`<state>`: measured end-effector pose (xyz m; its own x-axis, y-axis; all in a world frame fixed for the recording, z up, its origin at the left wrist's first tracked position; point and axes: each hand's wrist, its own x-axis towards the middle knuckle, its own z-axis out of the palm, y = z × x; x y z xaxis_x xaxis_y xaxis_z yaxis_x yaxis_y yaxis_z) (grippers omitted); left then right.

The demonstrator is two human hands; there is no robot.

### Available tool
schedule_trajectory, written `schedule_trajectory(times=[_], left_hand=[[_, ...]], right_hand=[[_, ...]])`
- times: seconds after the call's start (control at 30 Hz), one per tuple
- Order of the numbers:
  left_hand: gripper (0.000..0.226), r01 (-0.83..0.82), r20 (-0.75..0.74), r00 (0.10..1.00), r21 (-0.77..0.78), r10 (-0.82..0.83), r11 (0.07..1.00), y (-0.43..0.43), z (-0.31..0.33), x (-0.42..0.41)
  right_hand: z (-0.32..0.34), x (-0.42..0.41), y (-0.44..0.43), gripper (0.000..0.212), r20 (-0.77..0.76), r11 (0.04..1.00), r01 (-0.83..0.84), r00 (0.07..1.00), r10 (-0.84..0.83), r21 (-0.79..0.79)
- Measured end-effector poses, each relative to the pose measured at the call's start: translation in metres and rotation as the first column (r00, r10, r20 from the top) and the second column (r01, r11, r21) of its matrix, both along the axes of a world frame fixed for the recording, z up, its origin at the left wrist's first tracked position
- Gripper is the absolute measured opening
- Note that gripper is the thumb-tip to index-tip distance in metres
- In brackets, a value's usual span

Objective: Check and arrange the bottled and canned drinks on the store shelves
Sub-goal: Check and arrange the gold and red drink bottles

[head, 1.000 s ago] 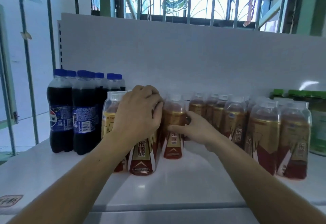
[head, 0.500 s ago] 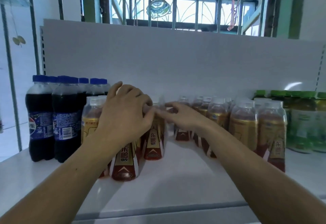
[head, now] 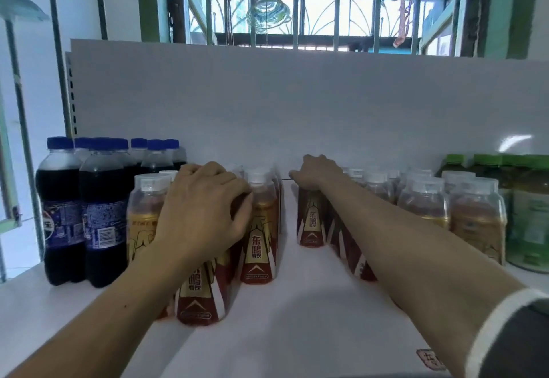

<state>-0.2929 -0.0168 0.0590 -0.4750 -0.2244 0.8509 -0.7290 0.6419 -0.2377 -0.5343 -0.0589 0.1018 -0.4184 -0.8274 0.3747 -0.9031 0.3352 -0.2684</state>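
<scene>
Gold-and-red energy drink bottles with clear caps stand in rows on the white shelf [head: 297, 312]. My left hand [head: 202, 208] curls over the top of the front bottle [head: 194, 297] of the left rows, beside another labelled bottle [head: 258, 247]. My right hand [head: 318, 174] reaches farther back and grips the top of a bottle [head: 310, 223] at the left edge of the right group [head: 475, 223]. A bare strip of shelf separates the two groups. Both gripped bottles' caps are hidden under my hands.
Dark cola bottles [head: 101, 217] with blue caps stand at the far left by the shelf end. Green-capped tea bottles [head: 528, 217] fill the far right. A white back panel [head: 297, 104] closes the shelf behind; a barred window is above it.
My right hand has moved right and back, from next to my left hand onto a bottle top. A gap now shows between the two bottle groups. My left hand has stayed on its bottle.
</scene>
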Motion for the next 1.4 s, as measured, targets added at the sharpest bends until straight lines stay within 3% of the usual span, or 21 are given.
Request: schedule_trajectory(times=[0.1,0.3,0.43,0.53,0.6,0.7,0.8,0.9,0.97,1.0,1.07,1.13,1.2,1.3,1.4], left_hand=[[0.034,0.013,0.023,1.000,-0.017,-0.012,1.000,0.000,0.000,0.001],[0.037,0.027,0.054,0.998,0.003,-0.027,1.000,0.002,0.000,0.002],[0.026,0.326,-0.025,0.944,-0.096,-0.330,0.941,0.021,0.003,-0.006],[0.033,0.659,-0.136,0.743,-0.021,-0.655,0.752,0.045,-0.004,-0.032],[0.049,0.743,-0.309,0.658,0.121,-0.687,0.658,0.049,-0.013,-0.051],[0.075,0.770,-0.549,0.624,0.311,-0.556,0.557,0.042,-0.024,-0.074],[0.075,0.840,-0.762,0.542,0.506,-0.354,0.196,0.042,-0.022,-0.089],[0.078,0.831,-0.825,0.515,0.547,-0.232,-0.104,0.041,-0.028,-0.100],[0.067,0.859,-0.886,0.432,0.461,-0.171,-0.221,0.041,-0.038,-0.104],[0.060,0.871,-0.914,0.387,0.405,-0.122,-0.276,0.044,-0.041,-0.104],[0.060,0.869,-0.940,0.341,0.316,-0.003,-0.380,0.041,-0.047,-0.106],[0.071,0.848,-0.933,0.356,0.300,0.050,-0.438,0.033,-0.051,-0.104],[0.078,0.820,-0.925,0.377,0.305,0.055,-0.484,0.031,-0.054,-0.101],[0.072,0.838,-0.919,0.393,0.340,0.039,-0.426,0.031,-0.054,-0.108],[0.058,0.883,-0.903,0.426,0.404,0.047,-0.239,0.023,-0.050,-0.120]], right_hand=[[0.000,0.003,0.006,0.056,-0.052,0.997,0.056,0.997,-0.059,-0.050],[-0.006,0.013,0.037,0.050,-0.070,0.995,-0.039,0.997,0.032,-0.091],[0.002,0.022,0.073,0.049,-0.088,0.989,-0.091,0.993,0.081,-0.119],[0.021,0.028,0.095,0.029,-0.135,0.991,-0.099,0.987,0.086,-0.093],[0.035,0.035,0.113,0.032,-0.152,0.982,-0.098,0.986,0.073,-0.160],[0.050,0.038,0.140,0.052,-0.120,0.920,-0.132,0.988,0.094,-0.370],[0.055,0.035,0.147,0.049,-0.008,0.830,-0.126,0.989,0.145,-0.543],[0.050,0.029,0.142,0.042,0.095,0.763,-0.152,0.958,0.269,-0.629],[0.038,0.024,0.134,0.042,0.207,0.774,-0.200,0.896,0.392,-0.601],[0.029,0.023,0.130,0.040,0.320,0.773,-0.232,0.813,0.487,-0.590],[0.009,0.017,0.117,0.039,0.545,0.728,-0.275,0.512,0.663,-0.627],[-0.009,0.011,0.103,0.044,0.640,0.672,-0.281,0.208,0.740,-0.685],[-0.018,0.007,0.095,0.038,0.683,0.661,-0.282,0.025,0.730,-0.696],[-0.024,0.002,0.087,0.029,0.642,0.626,-0.222,0.001,0.767,-0.748],[-0.031,-0.003,0.078,0.022,0.530,0.553,-0.164,0.161,0.832,-0.817]])
